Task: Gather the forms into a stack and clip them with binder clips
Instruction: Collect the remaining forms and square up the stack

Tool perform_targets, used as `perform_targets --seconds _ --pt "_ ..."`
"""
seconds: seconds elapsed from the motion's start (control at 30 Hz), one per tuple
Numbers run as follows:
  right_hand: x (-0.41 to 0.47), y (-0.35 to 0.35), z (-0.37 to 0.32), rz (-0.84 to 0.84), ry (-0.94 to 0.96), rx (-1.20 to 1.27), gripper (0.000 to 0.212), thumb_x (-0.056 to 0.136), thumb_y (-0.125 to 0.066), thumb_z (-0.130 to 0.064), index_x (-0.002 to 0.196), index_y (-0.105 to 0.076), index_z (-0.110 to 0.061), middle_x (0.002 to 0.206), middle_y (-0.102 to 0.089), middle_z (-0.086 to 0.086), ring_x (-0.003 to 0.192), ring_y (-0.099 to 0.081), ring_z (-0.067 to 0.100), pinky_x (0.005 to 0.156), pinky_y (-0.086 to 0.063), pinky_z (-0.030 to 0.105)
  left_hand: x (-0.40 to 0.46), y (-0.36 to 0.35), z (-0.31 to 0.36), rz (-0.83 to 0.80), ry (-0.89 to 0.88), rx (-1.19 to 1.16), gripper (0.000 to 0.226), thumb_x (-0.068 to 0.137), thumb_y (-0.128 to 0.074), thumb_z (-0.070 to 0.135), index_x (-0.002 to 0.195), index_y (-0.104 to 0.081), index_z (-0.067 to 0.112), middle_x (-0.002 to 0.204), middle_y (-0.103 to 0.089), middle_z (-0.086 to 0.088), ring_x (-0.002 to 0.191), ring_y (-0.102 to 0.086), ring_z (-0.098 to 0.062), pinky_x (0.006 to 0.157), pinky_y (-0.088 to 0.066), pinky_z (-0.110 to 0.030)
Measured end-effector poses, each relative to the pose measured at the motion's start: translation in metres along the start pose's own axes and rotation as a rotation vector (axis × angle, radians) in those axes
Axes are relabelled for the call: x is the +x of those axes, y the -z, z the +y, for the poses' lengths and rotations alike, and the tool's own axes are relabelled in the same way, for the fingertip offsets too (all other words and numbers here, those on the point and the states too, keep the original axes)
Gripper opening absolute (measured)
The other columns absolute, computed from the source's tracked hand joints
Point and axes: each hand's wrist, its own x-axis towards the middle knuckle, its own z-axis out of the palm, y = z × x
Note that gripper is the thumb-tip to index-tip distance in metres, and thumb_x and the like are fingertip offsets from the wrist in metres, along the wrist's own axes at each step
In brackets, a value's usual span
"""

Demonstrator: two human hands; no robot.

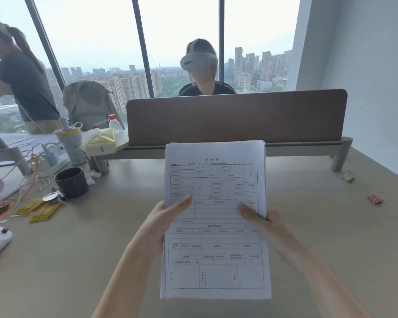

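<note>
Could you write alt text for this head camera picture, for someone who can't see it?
Two bare hands, left hand and right hand, hold a stack of printed forms by its side edges above a beige desk. A red binder clip and a gold binder clip lie far right, unused.

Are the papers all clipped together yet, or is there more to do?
Not yet. The forms already look gathered into one stack. The left hand and right hand grip its two sides, holding it up. No clip shows on it. The red binder clip and gold binder clip lie on the desk to the right.
</note>
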Motion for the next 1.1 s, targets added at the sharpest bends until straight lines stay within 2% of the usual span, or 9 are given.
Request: perform_targets --seconds 0.1,0.2,0.33,0.43,0.53,0.6,0.73,0.9,1.1 --pt "-0.002 0.002 -0.005 0.044 0.085 -0.058 0.016 0.097 -0.061 -0.032 0.105 -0.075 -0.029 0.102 -0.08 -0.012 0.095 -0.077 0.007 0.075 -0.06 0.019 0.001 -0.014 -0.002 0.091 -0.106 0.065 0.025 0.089 -0.073 0.019 0.111 -0.079 0.012 0.114 -0.081 -0.014 0.106 -0.077 -0.035 0.092 -0.061 -0.051" --pt "-0.003 0.003 -0.007 0.248 0.188 -0.007 0.011 0.094 -0.068 -0.02 0.093 -0.077 -0.026 0.089 -0.082 -0.009 0.082 -0.078 0.009 0.061 -0.059 0.018 -0.002 -0.026 -0.007 0.081 -0.237 0.051 0.023 0.083 -0.074 0.019 0.104 -0.082 0.02 0.113 -0.082 -0.01 0.106 -0.078 -0.03 0.09 -0.063 -0.048" --pt "-0.006 0.004 -0.015 0.423 0.359 0.046 0.013 0.089 -0.074 -0.016 0.1 -0.076 -0.023 0.095 -0.081 -0.008 0.085 -0.077 0.007 0.07 -0.062 0.025 0.001 -0.043 -0.011 0.106 -0.341 0.065 0.028 0.09 -0.072 0.01 0.085 -0.086 0.034 0.098 -0.085 0.003 0.095 -0.08 -0.017 0.083 -0.065 -0.038" --pt "-0.008 0.007 -0.016 0.45 0.455 0.053 0.019 0.087 -0.076 -0.013 0.096 -0.073 -0.029 0.091 -0.08 -0.018 0.082 -0.075 0.001 0.065 -0.059 0.018 0.006 -0.048 -0.014 0.12 -0.378 0.042 0.021 0.083 -0.076 0.015 0.081 -0.086 0.033 0.093 -0.085 0.005 0.091 -0.08 -0.015 0.082 -0.066 -0.036" --pt "-0.004 0.008 0.002 0.445 0.324 0.048 0.012 0.085 -0.078 -0.021 0.091 -0.075 -0.031 0.083 -0.08 -0.018 0.08 -0.077 0.006 0.058 -0.057 0.016 0.012 -0.048 -0.032 0.128 -0.325 0.057 0.023 0.087 -0.075 0.01 0.083 -0.087 0.03 0.098 -0.085 0.001 0.098 -0.08 -0.022 0.081 -0.066 -0.035" --pt "0.0 0.008 0.02 0.418 0.216 0.042 0.007 0.084 -0.08 -0.027 0.086 -0.077 -0.033 0.084 -0.08 -0.016 0.083 -0.078 0.012 0.063 -0.061 0.024 0.014 -0.048 -0.043 0.143 -0.28 0.037 0.021 0.091 -0.073 0.006 0.088 -0.086 0.022 0.102 -0.084 -0.004 0.103 -0.078 -0.028 0.08 -0.066 -0.036" --pt "0.003 0.014 0.025 0.424 0.214 0.042 0.012 0.08 -0.082 -0.028 0.079 -0.081 -0.04 0.086 -0.081 -0.014 0.082 -0.078 0.007 0.071 -0.062 0.03 0.018 -0.048 -0.045 0.141 -0.296 -0.018 0.021 0.091 -0.071 0.006 0.089 -0.085 0.021 0.102 -0.084 -0.003 0.097 -0.08 -0.019 0.076 -0.065 -0.031" --pt "0.006 0.013 0.042 0.367 0.172 0.039 0.013 0.086 -0.078 -0.025 0.089 -0.075 -0.037 0.081 -0.078 -0.024 0.081 -0.076 0.0 0.063 -0.058 0.014 0.026 -0.052 -0.062 0.189 -0.19 0.003 0.012 0.094 -0.072 0.012 0.098 -0.083 0.014 0.109 -0.083 -0.011 0.105 -0.078 -0.032 0.088 -0.064 -0.047" --pt "0.01 0.041 0.032 0.149 0.069 -0.041 0.012 0.097 -0.063 -0.034 0.106 -0.07 -0.035 0.085 -0.073 -0.035 0.085 -0.068 -0.019 0.077 -0.053 0.003 0.033 -0.046 -0.056 0.135 -0.078 0.056 0.015 0.094 -0.073 0.02 0.104 -0.081 0.011 0.104 -0.084 -0.01 0.097 -0.08 -0.029 0.084 -0.065 -0.045"
